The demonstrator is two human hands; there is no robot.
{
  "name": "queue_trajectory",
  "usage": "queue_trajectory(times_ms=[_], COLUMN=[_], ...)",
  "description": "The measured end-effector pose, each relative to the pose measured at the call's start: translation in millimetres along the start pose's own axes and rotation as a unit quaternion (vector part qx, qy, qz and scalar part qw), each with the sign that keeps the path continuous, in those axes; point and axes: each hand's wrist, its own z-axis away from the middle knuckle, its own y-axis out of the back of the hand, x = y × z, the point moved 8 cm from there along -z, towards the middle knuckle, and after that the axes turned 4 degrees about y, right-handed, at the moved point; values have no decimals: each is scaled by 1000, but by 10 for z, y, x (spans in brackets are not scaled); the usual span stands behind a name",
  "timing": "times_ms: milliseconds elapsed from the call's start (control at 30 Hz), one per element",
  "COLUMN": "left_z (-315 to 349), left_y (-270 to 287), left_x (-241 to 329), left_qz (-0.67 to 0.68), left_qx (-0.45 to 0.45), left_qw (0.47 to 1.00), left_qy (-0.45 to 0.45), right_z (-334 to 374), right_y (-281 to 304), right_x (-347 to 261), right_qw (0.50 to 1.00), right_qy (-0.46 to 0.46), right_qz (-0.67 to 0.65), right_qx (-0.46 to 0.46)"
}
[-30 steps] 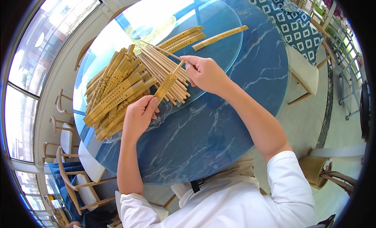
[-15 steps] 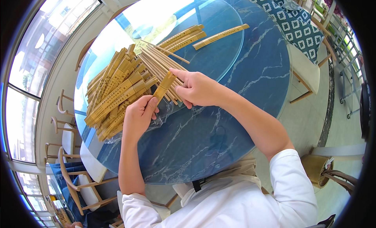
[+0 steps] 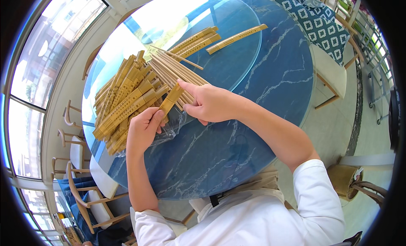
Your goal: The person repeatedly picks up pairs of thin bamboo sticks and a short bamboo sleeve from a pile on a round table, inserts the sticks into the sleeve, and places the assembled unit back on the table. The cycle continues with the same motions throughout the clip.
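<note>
At the centre of the frame, we hold one gold slip-shaped sleeve [image 3: 171, 98] at a slant, its lower end pinched between the thumb and bent fingers [image 3: 158, 116] of the left hand [image 3: 143, 129]. The right hand [image 3: 209, 103] meets the same sleeve at its upper end: the index finger [image 3: 189, 87] is extended with its tip on that end, and the thumb lies lower, near the sleeve's side. We cannot tell whether the right fingers grip the sleeve or only touch it. Left of centre, a heap of like gold sleeves [image 3: 122, 100] lies in overlapping layers, with clear plastic [image 3: 171, 129] showing at its lower right edge. Behind the held sleeve, we find a fan of pale wooden sticks [image 3: 171, 70]; one single stick [image 3: 186, 62] lies askew along its upper side. Toward the upper centre, a small group of gold sleeves [image 3: 195, 43] lies side by side, and a lone gold sleeve [image 3: 237, 38] lies apart to its right. All these items are on the blue, white-veined bench [image 3: 211, 161], part of which is covered by a round glass plate [image 3: 243, 72].
</note>
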Motion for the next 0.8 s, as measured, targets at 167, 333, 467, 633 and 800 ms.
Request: queue_trajectory(times_ms=[167, 333, 467, 633, 800], left_z=[15, 49, 89, 103, 152], left_y=[-39, -144, -141, -151, -77], left_x=[76, 110, 296, 348, 369], left_qz=[5, -52, -140, -189, -263], left_qx=[15, 17, 80, 125, 200], left_qw=[999, 993, 963, 941, 899], left_qy=[-47, -100, -217, -252, -288], right_z=[-61, -62, -15, -50, -2], right_y=[169, 297, 352, 325, 346], right_x=[28, 47, 4, 76, -50], right_qw=[992, 975, 979, 971, 974], right_qy=[40, 82, 80, 123, 102], right_qz=[-69, -174, -87, -60, -25], right_qx=[95, 115, 165, 199, 202])
